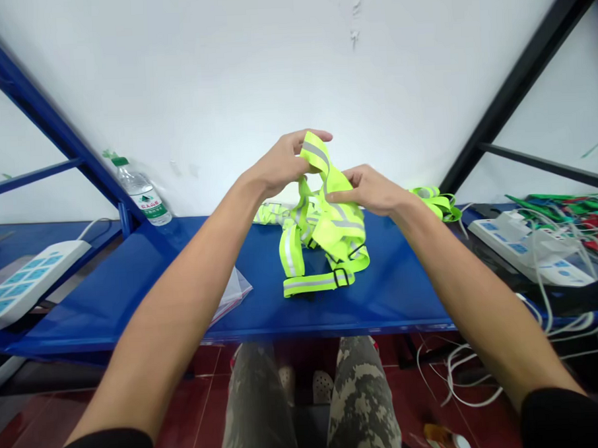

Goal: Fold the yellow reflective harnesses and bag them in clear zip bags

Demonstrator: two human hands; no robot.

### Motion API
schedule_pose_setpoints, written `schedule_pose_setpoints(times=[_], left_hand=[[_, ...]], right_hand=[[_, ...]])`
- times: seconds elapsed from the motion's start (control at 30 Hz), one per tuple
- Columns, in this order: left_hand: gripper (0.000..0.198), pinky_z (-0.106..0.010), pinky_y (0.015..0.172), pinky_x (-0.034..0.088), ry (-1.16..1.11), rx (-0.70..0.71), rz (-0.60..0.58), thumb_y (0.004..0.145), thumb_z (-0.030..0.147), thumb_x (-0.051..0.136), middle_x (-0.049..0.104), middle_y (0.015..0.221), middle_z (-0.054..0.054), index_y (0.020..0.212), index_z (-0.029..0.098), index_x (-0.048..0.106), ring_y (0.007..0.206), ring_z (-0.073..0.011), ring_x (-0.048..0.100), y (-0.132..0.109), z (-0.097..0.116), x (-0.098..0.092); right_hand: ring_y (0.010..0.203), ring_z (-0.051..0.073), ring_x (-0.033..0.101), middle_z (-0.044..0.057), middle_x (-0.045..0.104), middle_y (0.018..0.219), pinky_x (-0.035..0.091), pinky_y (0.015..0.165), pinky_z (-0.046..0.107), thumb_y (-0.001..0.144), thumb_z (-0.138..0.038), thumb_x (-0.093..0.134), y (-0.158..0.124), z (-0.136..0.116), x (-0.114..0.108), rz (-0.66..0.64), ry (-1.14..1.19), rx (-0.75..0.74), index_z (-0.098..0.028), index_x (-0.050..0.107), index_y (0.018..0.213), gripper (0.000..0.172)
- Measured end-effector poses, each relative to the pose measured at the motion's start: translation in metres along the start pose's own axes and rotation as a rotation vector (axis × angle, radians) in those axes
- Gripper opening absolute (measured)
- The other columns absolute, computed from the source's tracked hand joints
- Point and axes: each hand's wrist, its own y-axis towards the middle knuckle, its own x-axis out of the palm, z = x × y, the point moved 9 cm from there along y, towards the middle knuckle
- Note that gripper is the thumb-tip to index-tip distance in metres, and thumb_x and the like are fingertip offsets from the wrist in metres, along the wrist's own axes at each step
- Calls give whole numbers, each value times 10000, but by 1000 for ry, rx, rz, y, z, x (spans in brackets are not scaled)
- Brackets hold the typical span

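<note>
In the head view, the left hand (289,157) and right hand (369,189) pinch the yellow strap (345,215), partly raised off the tabletop's (396,289) middle, between thumb and fingers. Its loose loops could snag on the black buckle (336,278) or knot together if tugged unevenly.

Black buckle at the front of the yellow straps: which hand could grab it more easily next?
Probably the right hand: it is lower and nearer the black buckle, while the left hand is higher, holding up a yellow strap.
</note>
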Motion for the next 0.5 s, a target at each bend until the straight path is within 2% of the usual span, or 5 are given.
schedule_pose_setpoints(times=[0.13, 0.27, 0.37, 0.43, 0.5], left_hand=[[657, -393, 878, 532, 134, -60, -194, 607, 129, 777, 694, 1032, -78, 1244, 173, 624, 1009, -260, 675, -13, -10, -1], [478, -368, 833, 518, 210, -97, -329, 573, 151, 776, 714, 923, -50, 1045, 182, 708, 975, -266, 679, -20, -12, 15], [297, -363, 826, 502, 327, -103, -156, 615, 141, 730, 696, 885, -64, 911, 151, 705, 954, -266, 647, -12, -14, 10], [251, -361, 870, 486, 431, -39, 88, 647, 119, 688, 679, 927, -74, 896, 157, 682, 999, -268, 613, -7, -8, -6], [277, -350, 915, 466, 466, 29, 327, 701, 107, 633, 666, 1011, -73, 968, 179, 657, 1061, -262, 586, -8, -1, -22]], right_hand=[[827, 232, 643, 64, 689, 872, 549, 718, 380, 729, -336, 771, -2, -13, -44, 285, -275, -136, -192, 668, 820, 198], [863, 254, 624, 86, 665, 982, 535, 801, 421, 822, -315, 651, -11, -23, -60, 501, -502, -203, -241, 588, 991, 195], [779, 241, 618, 40, 642, 854, 529, 764, 403, 864, -314, 598, -17, -20, -59, 548, -474, -166, -269, 497, 1180, 334], [687, 209, 597, -8, 604, 739, 521, 702, 365, 844, -314, 631, -15, -14, -53, 452, -363, -138, -269, 471, 1222, 412], [645, 178, 578, -31, 588, 695, 512, 673, 338, 794, -320, 696, -12, -8, -42, 272, -276, -114, -250, 517, 1182, 433]])
